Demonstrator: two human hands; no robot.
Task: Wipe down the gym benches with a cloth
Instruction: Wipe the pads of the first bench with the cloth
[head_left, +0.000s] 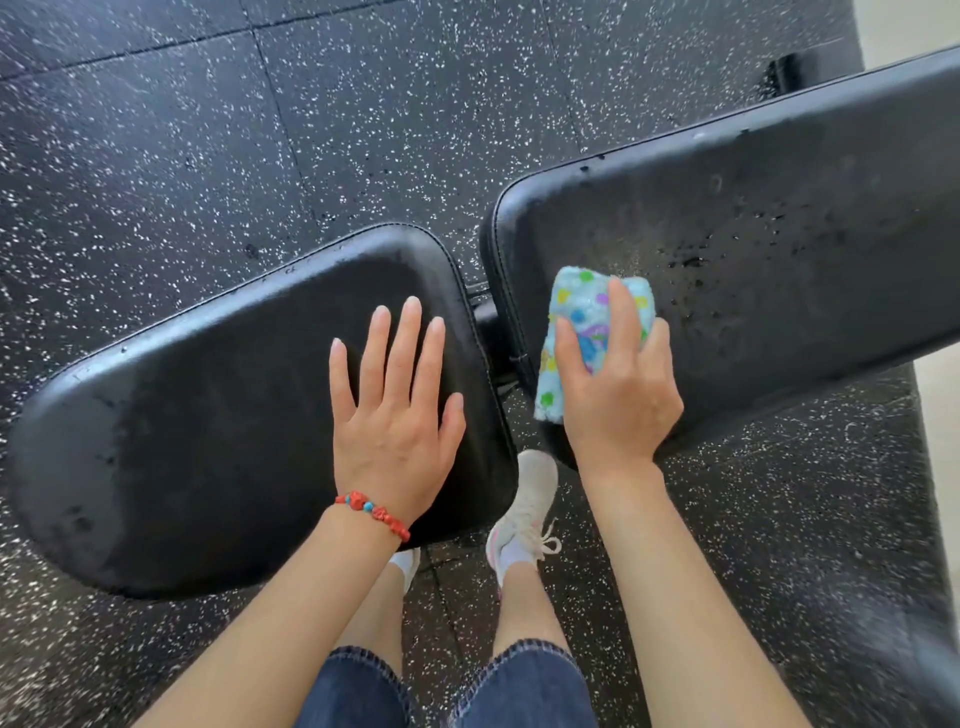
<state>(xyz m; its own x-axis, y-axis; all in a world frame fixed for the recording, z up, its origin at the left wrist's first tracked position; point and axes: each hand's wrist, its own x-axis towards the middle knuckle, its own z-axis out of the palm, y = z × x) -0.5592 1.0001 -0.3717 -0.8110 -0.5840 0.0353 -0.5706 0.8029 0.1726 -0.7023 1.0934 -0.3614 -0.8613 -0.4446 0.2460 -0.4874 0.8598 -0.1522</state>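
The left hand (397, 415) lies flat on the black seat pad (208, 441), fingers spread wide and holding nothing; a red beaded bracelet (373, 514) circles its wrist. The right hand (618, 389) is closed around a folded cloth (582, 317) — pale blue with coloured dots — pressing it onto the near end of the black back pad (779, 234), close to the gap between the two pads. Dark droplets speckle the back pad just beyond the cloth. Below, a pale sneaker (524, 512) stands on the speckled rubber floor (156, 156), beside the seat pad's edge.
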